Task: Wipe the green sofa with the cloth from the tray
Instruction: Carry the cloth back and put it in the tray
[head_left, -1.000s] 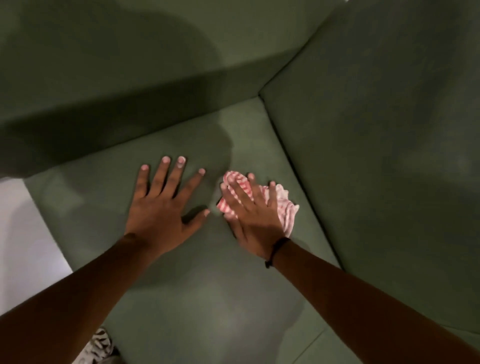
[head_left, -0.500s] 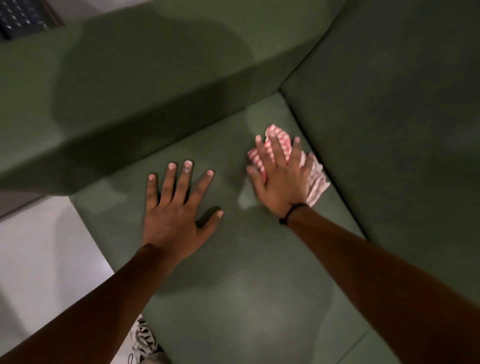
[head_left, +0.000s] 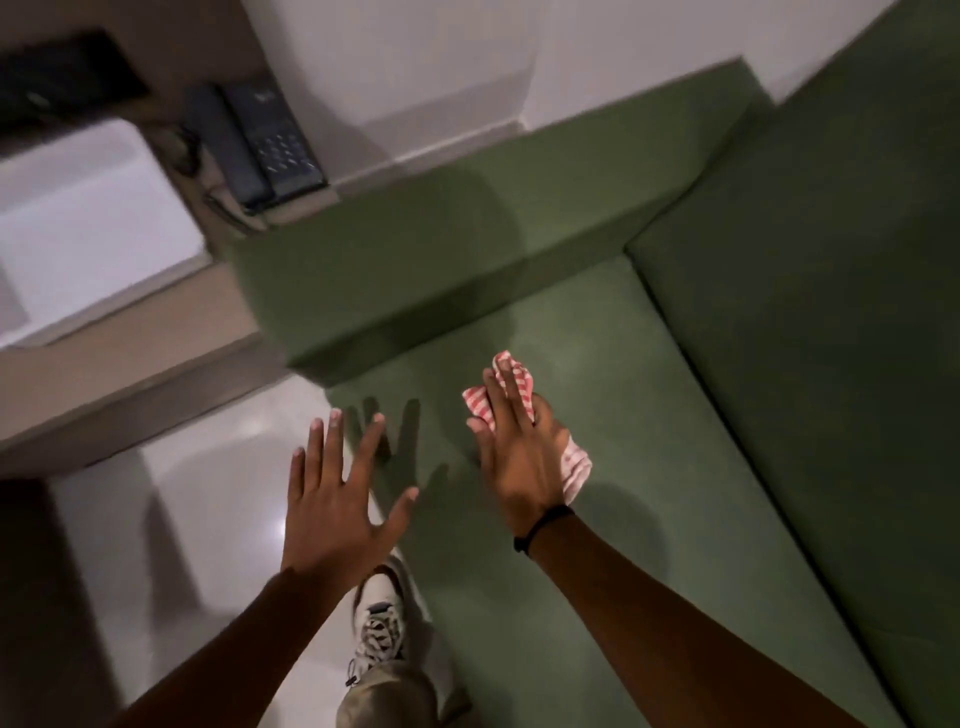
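The green sofa (head_left: 623, 519) fills the right and centre, with its seat cushion under my hands, its armrest at the far end and its backrest on the right. My right hand (head_left: 519, 447) presses flat on a red-and-white striped cloth (head_left: 480, 408) on the seat, near the armrest. The cloth sticks out past the fingertips and by the wrist. My left hand (head_left: 332, 499) is lifted off the seat, fingers spread, holding nothing, hovering over the seat's front edge and the floor.
A dark telephone (head_left: 260, 145) sits on a beige side table (head_left: 156, 364) beyond the armrest (head_left: 441, 270). The glossy white floor (head_left: 218, 493) lies at left. My shoe (head_left: 379, 623) stands beside the sofa's front edge. A white wall (head_left: 519, 52) rises behind.
My left hand has lifted off the seat and drawn back over the front edge. My right hand slid the cloth across the seat, staying close to the armrest. The view pulled back.
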